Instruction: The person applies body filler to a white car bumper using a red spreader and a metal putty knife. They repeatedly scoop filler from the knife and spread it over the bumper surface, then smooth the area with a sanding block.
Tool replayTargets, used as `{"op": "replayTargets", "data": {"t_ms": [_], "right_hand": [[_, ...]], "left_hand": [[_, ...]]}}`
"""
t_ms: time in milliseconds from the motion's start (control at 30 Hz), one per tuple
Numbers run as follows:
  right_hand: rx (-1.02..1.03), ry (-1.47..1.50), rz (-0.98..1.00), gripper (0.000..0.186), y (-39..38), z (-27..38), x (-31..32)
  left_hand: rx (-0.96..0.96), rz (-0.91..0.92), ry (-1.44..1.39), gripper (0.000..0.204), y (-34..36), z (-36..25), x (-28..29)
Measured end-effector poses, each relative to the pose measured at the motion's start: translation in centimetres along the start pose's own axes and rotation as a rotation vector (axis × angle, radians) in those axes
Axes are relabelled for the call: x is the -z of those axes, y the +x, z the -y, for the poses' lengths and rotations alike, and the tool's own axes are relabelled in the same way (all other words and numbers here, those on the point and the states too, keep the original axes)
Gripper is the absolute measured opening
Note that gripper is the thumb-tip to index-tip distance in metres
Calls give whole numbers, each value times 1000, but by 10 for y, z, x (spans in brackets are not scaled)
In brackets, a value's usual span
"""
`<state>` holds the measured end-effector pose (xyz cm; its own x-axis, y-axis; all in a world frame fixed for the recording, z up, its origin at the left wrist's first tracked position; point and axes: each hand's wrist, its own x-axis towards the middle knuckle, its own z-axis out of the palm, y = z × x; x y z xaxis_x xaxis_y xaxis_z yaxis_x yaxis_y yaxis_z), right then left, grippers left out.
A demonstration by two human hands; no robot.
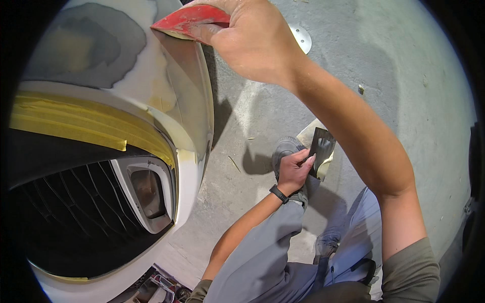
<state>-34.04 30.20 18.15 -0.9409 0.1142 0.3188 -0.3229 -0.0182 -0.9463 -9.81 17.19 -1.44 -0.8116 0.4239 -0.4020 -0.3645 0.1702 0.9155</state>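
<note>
My right hand (260,43) is closed on a red filler spreader (189,19), whose edge touches the curved white car panel (166,65). Smears of cream filler and grey sanded patches mark this panel. Lower down, my left hand (293,171) pinches a dark flat scraper (319,143) between thumb and fingers, over my shoe. Beside the scraper is a pale plate (307,132) with cream filler (326,167) on it; how the two are held together is partly hidden by the hand.
Yellow masking tape (76,118) borders the panel above a dark opening with black mesh (76,202) and a silver-framed lamp recess (146,189). A white disc with holes (301,39) and a small chip (360,89) lie on the concrete floor (242,121). Clutter (161,288) sits at lower left.
</note>
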Motion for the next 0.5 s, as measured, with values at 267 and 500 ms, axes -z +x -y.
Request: {"op": "replayTargets", "data": {"t_ms": [267, 500], "right_hand": [[98, -167, -88, 23, -39, -4, -23], [234, -52, -129, 38, -88, -3, -42]], "left_hand": [[8, 5, 36, 15, 0, -6, 3], [-271, -173, 265, 25, -2, 10, -8]]}}
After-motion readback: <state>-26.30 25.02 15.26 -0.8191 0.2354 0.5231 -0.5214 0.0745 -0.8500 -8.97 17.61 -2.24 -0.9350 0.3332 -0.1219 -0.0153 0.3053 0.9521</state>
